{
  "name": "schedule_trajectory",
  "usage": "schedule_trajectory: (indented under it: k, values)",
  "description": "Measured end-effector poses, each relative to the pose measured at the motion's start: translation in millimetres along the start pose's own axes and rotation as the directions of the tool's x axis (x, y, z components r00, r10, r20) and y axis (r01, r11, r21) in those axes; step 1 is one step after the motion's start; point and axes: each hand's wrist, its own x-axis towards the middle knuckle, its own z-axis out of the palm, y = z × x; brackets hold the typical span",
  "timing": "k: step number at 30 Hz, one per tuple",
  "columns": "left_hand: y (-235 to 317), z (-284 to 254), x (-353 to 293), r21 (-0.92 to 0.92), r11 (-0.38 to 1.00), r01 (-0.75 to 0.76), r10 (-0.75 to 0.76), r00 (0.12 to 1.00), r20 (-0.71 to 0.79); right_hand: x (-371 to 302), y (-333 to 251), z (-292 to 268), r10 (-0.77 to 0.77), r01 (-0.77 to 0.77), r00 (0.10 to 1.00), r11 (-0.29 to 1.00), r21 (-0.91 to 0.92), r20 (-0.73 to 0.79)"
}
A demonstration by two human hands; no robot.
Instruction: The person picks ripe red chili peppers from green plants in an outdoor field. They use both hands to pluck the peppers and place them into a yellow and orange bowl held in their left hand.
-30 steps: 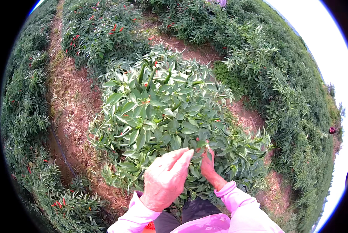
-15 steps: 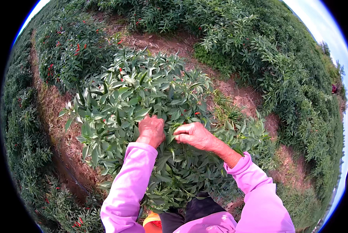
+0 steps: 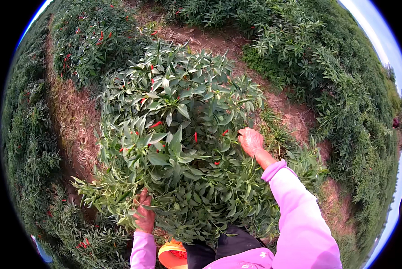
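A bushy chili plant (image 3: 196,170) with green leaves fills the middle, right in front of my body. Red chilies (image 3: 195,137) hang among its parted leaves, with another red chili (image 3: 155,124) farther up. Low on the left, my left hand (image 3: 144,211) is closed around a leafy branch (image 3: 125,197) of the plant, leaves covering part of its fingers. At the plant's right side, my right hand (image 3: 251,142) has its fingers curled together at the foliage. Whatever its fingertips hold, if anything, is hidden. A red chili (image 3: 225,132) hangs just left of that hand.
By my legs, an orange bucket (image 3: 170,256) contains red chilies. Strips of straw-strewn soil (image 3: 73,121) run along both sides of the plant. More chili bushes (image 3: 93,40) grow at the far left, and a dense green row (image 3: 326,85) stands to the right.
My hands were close together in the plant's middle. Now the left is lower and farther left, the right farther right and slightly up. The foliage has parted, exposing more red chilies.
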Motion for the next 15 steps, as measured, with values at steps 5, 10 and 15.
schedule_trajectory:
  k: [5,10,15]
  values:
    - [-10,2,4,-0.002,0.988,0.154,-0.152,0.973,0.172,-5,11,11,-0.015,0.016,1.000,0.998,-0.066,0.018]
    - [-7,3,12,-0.010,0.987,0.158,-0.154,0.976,0.154,-10,14,15,0.236,-0.235,0.969,0.972,-0.017,0.071]
    - [-3,1,9,0.012,0.993,0.113,-0.114,0.985,0.131,-19,20,28,0.362,-0.367,0.930,0.924,0.109,0.066]
